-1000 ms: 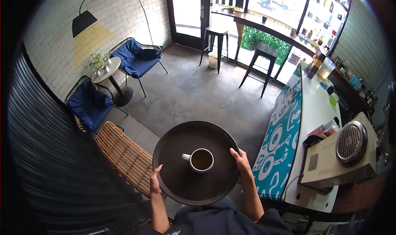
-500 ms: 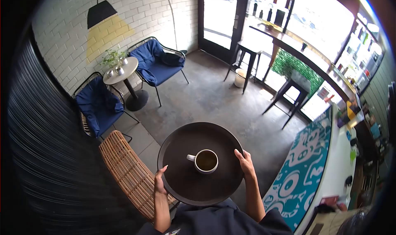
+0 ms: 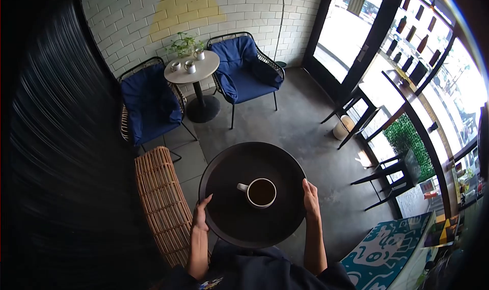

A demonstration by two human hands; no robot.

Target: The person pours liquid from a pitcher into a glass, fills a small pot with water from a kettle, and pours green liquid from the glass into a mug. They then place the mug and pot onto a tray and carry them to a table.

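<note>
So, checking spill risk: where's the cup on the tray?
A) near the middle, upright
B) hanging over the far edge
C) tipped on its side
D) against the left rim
A: the cup stands upright near the middle of the tray, with the left hand and right hand gripping its rim.

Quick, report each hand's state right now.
Left hand: closed on the left rim of the tray, which carries a filled cup.
Right hand: closed on the tray's right rim.
</note>
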